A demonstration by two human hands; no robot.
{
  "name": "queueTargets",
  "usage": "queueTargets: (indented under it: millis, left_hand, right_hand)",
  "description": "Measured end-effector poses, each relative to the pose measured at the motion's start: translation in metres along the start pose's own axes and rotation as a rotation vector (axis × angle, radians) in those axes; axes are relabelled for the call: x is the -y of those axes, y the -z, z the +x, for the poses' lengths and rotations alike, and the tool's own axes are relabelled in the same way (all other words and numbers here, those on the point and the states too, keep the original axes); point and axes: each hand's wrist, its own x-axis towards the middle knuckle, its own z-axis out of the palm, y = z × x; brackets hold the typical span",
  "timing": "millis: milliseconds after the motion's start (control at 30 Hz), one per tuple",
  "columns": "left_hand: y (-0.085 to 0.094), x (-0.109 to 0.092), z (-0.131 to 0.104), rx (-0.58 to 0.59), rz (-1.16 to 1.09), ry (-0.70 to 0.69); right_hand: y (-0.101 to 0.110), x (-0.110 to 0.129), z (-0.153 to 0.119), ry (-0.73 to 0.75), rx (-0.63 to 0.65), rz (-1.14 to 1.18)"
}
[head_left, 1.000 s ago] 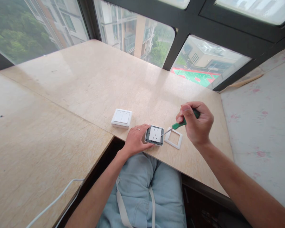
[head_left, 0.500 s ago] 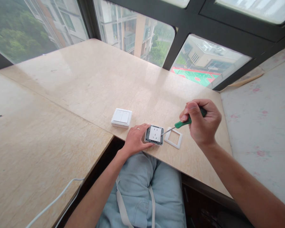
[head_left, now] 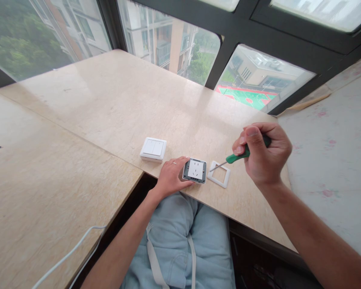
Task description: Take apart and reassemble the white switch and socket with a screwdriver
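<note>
A wall socket (head_left: 195,170) with a white face and an exposed grey mounting frame lies near the counter's front edge. My left hand (head_left: 173,176) grips it from the left, thumb at the near side and fingers at the far side. To the right, my right hand (head_left: 265,154) is closed around the green handle of a screwdriver (head_left: 237,155). The screwdriver's tip points down-left, over the white cover frame (head_left: 224,183) and apart from the socket. That square cover frame lies flat on the counter, just right of the socket.
A white double light switch (head_left: 153,149) sits on the stone counter (head_left: 108,100) left of the socket. A white cable (head_left: 69,253) runs across the counter at lower left. Dark-framed windows (head_left: 212,64) rise behind, and a papered wall (head_left: 327,168) stands at the right.
My right hand has moved right with the screwdriver, drawing its tip away from the screw at the socket's right side. My left hand and the socket have stayed in place.
</note>
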Motion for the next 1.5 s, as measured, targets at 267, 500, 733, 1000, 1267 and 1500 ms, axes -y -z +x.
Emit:
queueTargets:
  millis: [267, 500, 733, 1000, 1267, 1500]
  left_hand:
    - [0.001, -0.001, 0.000, -0.006, -0.005, 0.002]
    - [0.000, -0.001, 0.000, 0.002, -0.002, 0.001]
    - [0.000, 0.000, 0.000, 0.006, 0.003, 0.000]
    - [0.000, 0.000, 0.000, 0.006, 0.006, 0.002]
    - [0.000, 0.000, 0.000, 0.008, 0.012, 0.008]
    - [-0.001, 0.000, 0.000, 0.005, 0.010, 0.000]
  right_hand:
    - [0.004, -0.009, -0.006, -0.184, 0.428, -0.305]
    - [-0.003, -0.021, -0.009, -0.102, 0.044, -0.046]
    - [-0.011, -0.023, -0.004, -0.048, -0.060, 0.028]
    - [-0.015, -0.029, -0.011, -0.091, -0.044, 0.042]
    - [-0.015, -0.030, -0.010, -0.085, -0.051, 0.053]
    - [-0.015, -0.027, -0.008, -0.059, -0.069, 0.083]
